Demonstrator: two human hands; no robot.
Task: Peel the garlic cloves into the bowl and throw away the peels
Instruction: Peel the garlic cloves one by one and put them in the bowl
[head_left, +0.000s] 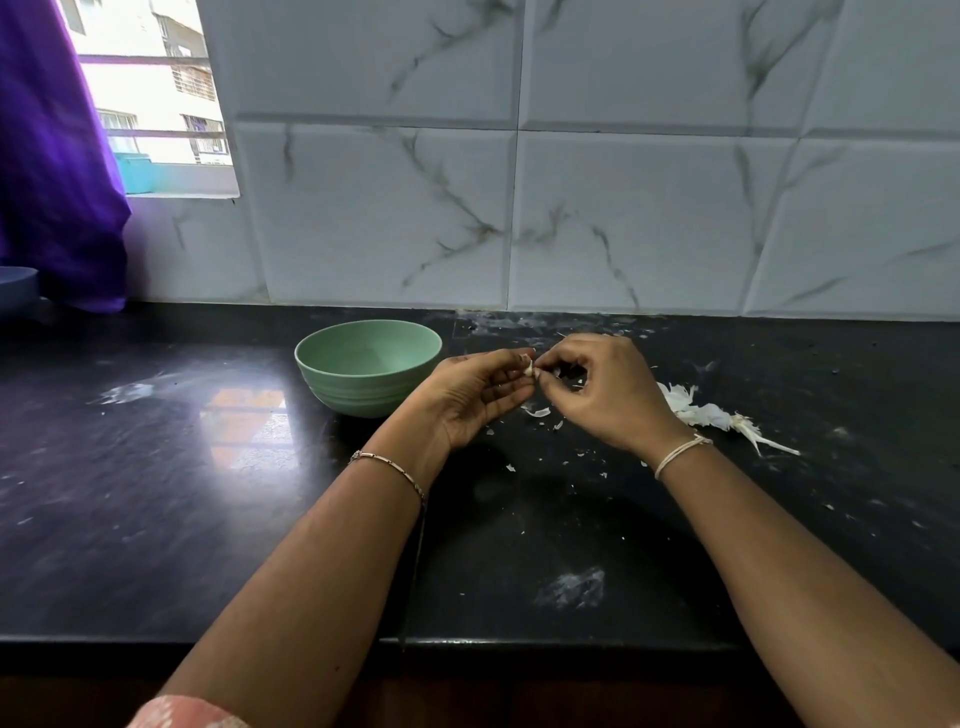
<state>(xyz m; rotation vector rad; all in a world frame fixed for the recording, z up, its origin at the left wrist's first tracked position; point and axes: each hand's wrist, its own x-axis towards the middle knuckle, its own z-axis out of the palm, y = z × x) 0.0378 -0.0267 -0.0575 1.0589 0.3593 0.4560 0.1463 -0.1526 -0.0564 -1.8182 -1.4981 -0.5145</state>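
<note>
Leave the green bowl (363, 395) in place, just left of the hands, close enough for a short drop. Steady the garlic clove (529, 370) with the left hand (467, 397), palm up, fingertips pinching one end. Nip the loose skin with the right hand (605, 392), thumb and forefinger closed on the other end, and pull away from the clove in long strips, not crumbs. Drop scraps toward the white heap of peels (696, 410) on the right of the black counter (156, 467), for easy gathering later. Clove: held in the air between both hands, just right of the bowl, not yet in it. Small, pale, whitish, mostly hidden by fingertips; amount of skin left impossible to tell.
</note>
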